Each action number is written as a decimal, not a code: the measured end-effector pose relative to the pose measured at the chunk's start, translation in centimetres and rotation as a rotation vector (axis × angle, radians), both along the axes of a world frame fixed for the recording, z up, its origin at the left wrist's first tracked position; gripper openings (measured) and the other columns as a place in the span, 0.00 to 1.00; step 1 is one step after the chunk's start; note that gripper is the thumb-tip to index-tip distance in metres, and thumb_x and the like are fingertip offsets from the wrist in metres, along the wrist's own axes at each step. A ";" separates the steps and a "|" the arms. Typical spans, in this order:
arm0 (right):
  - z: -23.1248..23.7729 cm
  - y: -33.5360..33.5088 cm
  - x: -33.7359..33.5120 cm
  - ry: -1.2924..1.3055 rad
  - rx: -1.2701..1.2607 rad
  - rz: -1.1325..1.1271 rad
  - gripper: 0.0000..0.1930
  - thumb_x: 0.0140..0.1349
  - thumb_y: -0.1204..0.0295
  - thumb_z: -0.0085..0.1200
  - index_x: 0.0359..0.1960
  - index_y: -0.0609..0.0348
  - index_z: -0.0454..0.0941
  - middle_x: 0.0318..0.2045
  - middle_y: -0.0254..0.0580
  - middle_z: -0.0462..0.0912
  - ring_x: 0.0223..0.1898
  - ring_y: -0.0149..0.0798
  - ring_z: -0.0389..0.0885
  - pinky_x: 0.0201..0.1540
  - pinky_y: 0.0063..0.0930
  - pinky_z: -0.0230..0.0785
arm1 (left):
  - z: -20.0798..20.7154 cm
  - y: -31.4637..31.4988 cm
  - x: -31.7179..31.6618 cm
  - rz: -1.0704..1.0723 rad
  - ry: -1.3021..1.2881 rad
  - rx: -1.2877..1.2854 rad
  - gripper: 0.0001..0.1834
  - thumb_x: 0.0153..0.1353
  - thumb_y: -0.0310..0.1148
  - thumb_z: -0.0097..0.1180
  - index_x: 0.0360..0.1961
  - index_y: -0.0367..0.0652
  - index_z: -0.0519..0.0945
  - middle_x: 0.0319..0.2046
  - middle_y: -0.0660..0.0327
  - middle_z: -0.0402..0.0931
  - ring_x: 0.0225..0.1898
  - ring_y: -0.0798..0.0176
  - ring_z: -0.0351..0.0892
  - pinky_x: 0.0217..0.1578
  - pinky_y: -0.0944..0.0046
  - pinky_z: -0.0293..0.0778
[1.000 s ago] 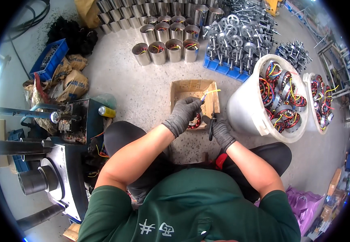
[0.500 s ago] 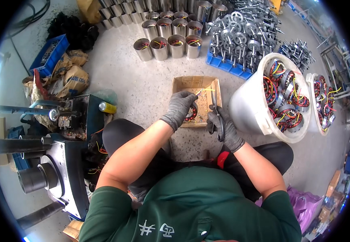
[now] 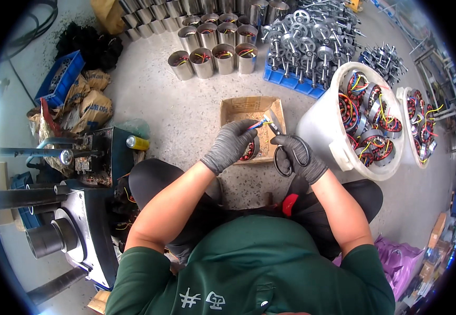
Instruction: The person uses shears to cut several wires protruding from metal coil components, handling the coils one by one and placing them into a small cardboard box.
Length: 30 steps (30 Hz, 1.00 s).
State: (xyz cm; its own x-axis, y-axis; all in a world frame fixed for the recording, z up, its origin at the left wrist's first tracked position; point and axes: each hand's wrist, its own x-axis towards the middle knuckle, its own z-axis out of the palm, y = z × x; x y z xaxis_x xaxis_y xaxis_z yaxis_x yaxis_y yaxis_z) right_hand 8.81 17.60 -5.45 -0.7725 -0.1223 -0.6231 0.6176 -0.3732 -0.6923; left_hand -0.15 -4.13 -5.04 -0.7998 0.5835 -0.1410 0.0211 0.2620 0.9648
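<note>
In grey gloves, both hands work above an open cardboard box (image 3: 229, 111). My left hand (image 3: 229, 144) is closed round a motor stator (image 3: 250, 149), a ring with red and dark windings, and pinches its coloured lead wires (image 3: 261, 124). My right hand (image 3: 302, 159) grips a pair of scissors (image 3: 276, 124) by its black handles. The blades point away from me and lie at the wires, just right of my left fingertips. Small yellow scraps lie on the box floor. Part of the stator is hidden behind my left hand.
A white bucket (image 3: 318, 131) of stators stands at the right, a second one beyond it. Metal cylinders (image 3: 201, 65) stand in rows ahead, beside a blue crate (image 3: 291, 80) heaped with shafted metal parts. At the left are a machine (image 3: 94, 231) and a yellow can (image 3: 137, 143).
The scissors have turned and their blades have come closer to my left fingertips. The wires are now bunched at those fingers, where a yellow one stretched right before. The view has shifted slightly.
</note>
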 end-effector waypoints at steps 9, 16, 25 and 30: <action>-1.1 -0.2 0.8 -0.158 -0.300 0.088 0.14 0.70 0.58 0.52 0.35 0.55 0.76 0.11 0.29 0.68 0.08 0.29 0.63 0.10 0.24 0.53 | 0.1 0.1 -0.9 0.137 -0.264 0.061 0.14 0.68 0.33 0.58 0.47 0.32 0.82 0.35 0.59 0.83 0.34 0.70 0.78 0.39 0.67 0.76; -1.2 -2.4 2.1 0.141 0.185 0.042 0.16 0.70 0.58 0.53 0.42 0.60 0.74 0.12 0.36 0.73 0.09 0.31 0.69 0.11 0.26 0.59 | 0.4 -0.2 -1.6 0.258 -0.350 -0.030 0.15 0.61 0.36 0.66 0.43 0.34 0.84 0.34 0.61 0.84 0.36 0.69 0.77 0.42 0.65 0.75; 0.8 -3.3 2.4 0.114 0.154 0.128 0.15 0.67 0.60 0.59 0.48 0.56 0.75 0.18 0.32 0.73 0.14 0.28 0.73 0.16 0.23 0.65 | -0.8 -0.7 -1.6 0.212 -0.247 -0.136 0.17 0.61 0.37 0.66 0.42 0.33 0.85 0.32 0.60 0.84 0.34 0.69 0.77 0.39 0.65 0.74; 2.1 -3.2 1.3 0.095 0.205 0.180 0.16 0.67 0.57 0.58 0.44 0.57 0.74 0.17 0.32 0.72 0.11 0.29 0.71 0.13 0.24 0.63 | 0.0 -0.3 -1.2 0.151 -0.216 -0.184 0.15 0.63 0.37 0.62 0.39 0.31 0.85 0.30 0.54 0.84 0.32 0.64 0.79 0.40 0.61 0.75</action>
State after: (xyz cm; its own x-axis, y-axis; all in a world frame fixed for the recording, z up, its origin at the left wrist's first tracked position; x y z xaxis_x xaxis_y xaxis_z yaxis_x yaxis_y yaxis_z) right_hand 10.12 14.42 -3.38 -0.8059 -0.1418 -0.5749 0.5899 -0.1092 -0.8000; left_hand -1.32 -4.46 -5.05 -0.8155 0.4096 -0.4089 -0.2311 0.4173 0.8789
